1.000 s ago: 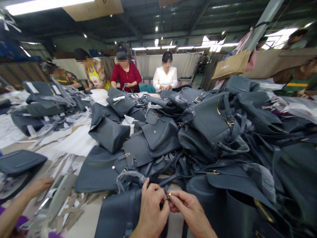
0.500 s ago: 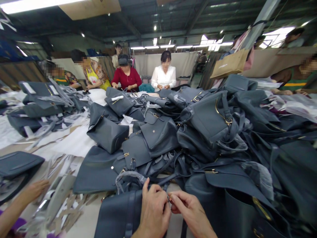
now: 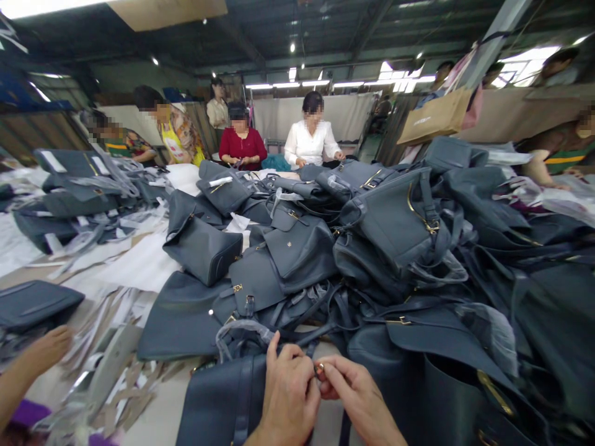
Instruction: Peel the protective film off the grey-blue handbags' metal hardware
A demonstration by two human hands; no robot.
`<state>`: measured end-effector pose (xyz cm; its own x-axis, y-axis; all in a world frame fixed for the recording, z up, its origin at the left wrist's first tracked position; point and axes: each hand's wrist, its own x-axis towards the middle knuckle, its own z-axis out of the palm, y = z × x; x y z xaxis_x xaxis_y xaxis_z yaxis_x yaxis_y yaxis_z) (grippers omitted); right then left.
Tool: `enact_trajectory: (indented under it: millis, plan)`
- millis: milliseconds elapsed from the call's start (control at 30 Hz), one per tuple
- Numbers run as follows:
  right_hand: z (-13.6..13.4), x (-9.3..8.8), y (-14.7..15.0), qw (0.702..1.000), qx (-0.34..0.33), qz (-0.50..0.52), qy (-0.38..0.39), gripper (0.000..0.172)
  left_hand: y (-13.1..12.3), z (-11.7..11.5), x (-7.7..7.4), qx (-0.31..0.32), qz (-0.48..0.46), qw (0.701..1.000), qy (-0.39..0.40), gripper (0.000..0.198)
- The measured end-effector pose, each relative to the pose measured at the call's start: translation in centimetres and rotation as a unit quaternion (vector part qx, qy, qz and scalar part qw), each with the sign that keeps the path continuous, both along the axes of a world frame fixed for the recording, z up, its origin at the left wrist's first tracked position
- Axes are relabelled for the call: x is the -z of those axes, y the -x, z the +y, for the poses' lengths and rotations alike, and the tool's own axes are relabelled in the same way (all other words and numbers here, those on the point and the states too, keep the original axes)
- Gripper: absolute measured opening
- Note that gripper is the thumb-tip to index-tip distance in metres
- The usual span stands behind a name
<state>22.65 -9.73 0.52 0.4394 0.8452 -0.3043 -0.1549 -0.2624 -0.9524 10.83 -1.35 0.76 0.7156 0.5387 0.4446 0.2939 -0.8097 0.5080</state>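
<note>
My left hand (image 3: 288, 396) and my right hand (image 3: 356, 396) meet at the bottom middle of the view, fingers pinched together on a small gold metal ring (image 3: 319, 369). The ring belongs to a dark grey-blue handbag (image 3: 218, 402) lying under my left hand at the table's near edge. A strap wrapped in clear plastic (image 3: 242, 331) curls just beyond my fingers. Both hands are closed on the ring; how the ring joins the bag is hidden by my fingers.
A big heap of the same grey-blue handbags (image 3: 395, 235) fills the middle and right. White paper and cardboard scraps (image 3: 116, 371) litter the left. A co-worker's hand (image 3: 44, 350) reaches in at lower left. Several people (image 3: 311, 139) work at the far side.
My hands stay pinched on the ring with slight finger shifts. The co-worker's hand at the left has drawn back leftward and down. A far worker in white has raised an arm.
</note>
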Motion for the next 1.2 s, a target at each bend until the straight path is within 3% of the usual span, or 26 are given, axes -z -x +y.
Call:
enact_trajectory:
  millis: [200, 567, 733, 1200]
  plan:
    - [0.2, -0.5, -0.2, 0.997, 0.024, 0.067, 0.010, 0.052, 0.1, 0.3, 0.0, 0.000, 0.023, 0.999, 0.033, 0.019]
    - [1.4, 0.4, 0.1, 0.990, 0.030, 0.137, -0.003, 0.048, 0.4, 1.4, -0.1, -0.035, 0.087, 0.992, 0.082, 0.019]
    - [1.1, 0.6, 0.2, 0.995, 0.037, 0.090, 0.004, 0.046, 0.3, 1.1, 0.1, -0.029, 0.064, 0.996, 0.059, 0.019]
    - [1.7, 0.3, 0.0, 0.995, 0.012, 0.095, -0.008, 0.048, 0.3, 1.5, -1.0, -0.039, 0.123, 0.980, 0.149, 0.019]
